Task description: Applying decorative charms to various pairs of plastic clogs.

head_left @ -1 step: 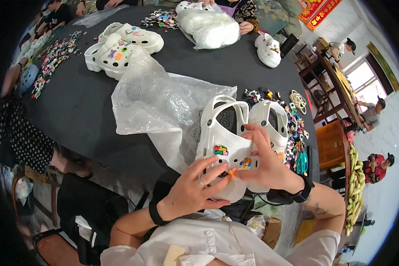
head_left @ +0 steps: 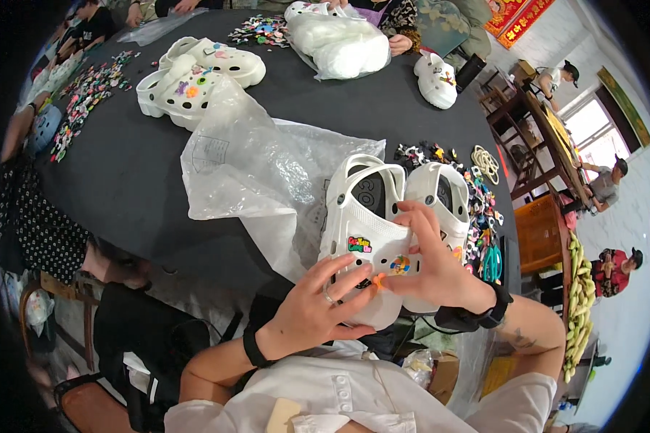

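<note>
A white clog (head_left: 339, 220) with round holes lies at the table's near edge, toe toward me. It bears a green-and-red charm (head_left: 359, 245) and a round multicoloured charm (head_left: 400, 265). My left hand (head_left: 303, 303) rests over its toe and left side, fingers spread and steadying it. My right hand (head_left: 444, 270) reaches across from the right, its thumb and fingers closed on a small orange shoe charm (head_left: 380, 280) at the top of the toe. Part of that charm is hidden by the fingers. Against the first clog's right side stands a second white clog (head_left: 451, 184), partly behind my right hand.
A clear plastic bag (head_left: 260, 173) lies left of the clogs on the dark table (head_left: 144, 195). Loose charms (head_left: 480, 220) and a beige cord coil (head_left: 486, 164) are at the right. Farther off are decorated clogs (head_left: 188, 90), a single clog (head_left: 436, 83), and a wrapped white bundle (head_left: 347, 50) near other people.
</note>
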`<move>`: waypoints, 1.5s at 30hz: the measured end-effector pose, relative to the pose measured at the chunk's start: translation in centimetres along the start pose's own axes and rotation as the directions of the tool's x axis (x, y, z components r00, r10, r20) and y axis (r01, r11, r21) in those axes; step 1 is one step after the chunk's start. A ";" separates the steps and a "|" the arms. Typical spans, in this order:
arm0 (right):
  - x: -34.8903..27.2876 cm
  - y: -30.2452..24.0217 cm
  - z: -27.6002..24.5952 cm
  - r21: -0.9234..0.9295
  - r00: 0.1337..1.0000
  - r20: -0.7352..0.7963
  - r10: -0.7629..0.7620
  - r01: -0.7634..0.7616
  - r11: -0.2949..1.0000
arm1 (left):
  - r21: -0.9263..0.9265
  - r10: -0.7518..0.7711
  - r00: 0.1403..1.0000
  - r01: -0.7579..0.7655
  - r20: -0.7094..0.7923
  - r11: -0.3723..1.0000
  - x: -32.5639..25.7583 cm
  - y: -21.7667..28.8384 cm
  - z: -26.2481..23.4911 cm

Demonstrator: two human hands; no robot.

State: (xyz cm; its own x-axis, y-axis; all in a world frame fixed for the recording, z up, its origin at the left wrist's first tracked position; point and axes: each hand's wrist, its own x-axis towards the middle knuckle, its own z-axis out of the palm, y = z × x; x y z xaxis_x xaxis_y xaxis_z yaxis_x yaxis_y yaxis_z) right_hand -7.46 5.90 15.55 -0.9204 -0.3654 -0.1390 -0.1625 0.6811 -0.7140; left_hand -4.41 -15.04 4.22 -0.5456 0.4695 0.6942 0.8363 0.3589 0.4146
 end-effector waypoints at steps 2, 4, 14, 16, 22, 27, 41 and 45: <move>0.2 0.0 -0.2 -0.019 1.000 0.001 -0.010 0.011 1.000 | 0.011 0.004 1.000 -0.004 0.010 1.000 -0.1 0.1 0.1; 0.5 0.1 -0.2 -0.037 1.000 0.003 -0.021 0.021 0.999 | 0.031 -0.006 1.000 0.006 0.008 0.999 -0.2 0.1 0.4; 0.6 0.2 1.5 -0.101 0.997 -0.080 -0.009 0.001 0.995 | 0.091 -0.031 0.999 0.029 0.022 0.995 -0.3 0.3 0.7; 0.7 0.4 1.7 -0.139 0.996 -0.087 -0.011 -0.002 0.990 | 0.083 -0.045 0.998 0.042 0.038 0.996 -0.5 0.3 0.8; 0.7 0.8 1.7 -0.063 0.995 -0.095 -0.039 0.033 0.998 | 0.089 -0.056 0.996 0.050 0.070 0.995 0.1 0.5 -0.1; 0.1 0.3 1.7 0.012 0.995 -0.103 -0.004 0.006 1.000 | -0.136 0.011 0.989 0.009 0.145 0.991 3.3 -2.0 -3.4; -2.2 4.1 8.0 0.439 0.873 -0.479 -0.092 0.329 0.836 | 0.126 -0.138 0.079 0.144 0.987 0.982 20.7 -4.3 -2.9; -2.2 3.9 8.5 0.290 0.828 -0.531 -0.181 0.378 0.879 | -0.118 0.178 -0.114 0.401 0.977 0.908 19.6 -6.6 -0.3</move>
State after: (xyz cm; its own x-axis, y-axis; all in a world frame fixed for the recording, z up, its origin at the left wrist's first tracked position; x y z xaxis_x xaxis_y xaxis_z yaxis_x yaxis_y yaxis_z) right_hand -3.01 3.98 7.20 -0.9215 -0.0888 0.3780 -0.3874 0.2764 -0.8795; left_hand -20.59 -8.42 15.23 0.1578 0.7985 -0.5810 0.5470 0.4192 0.7246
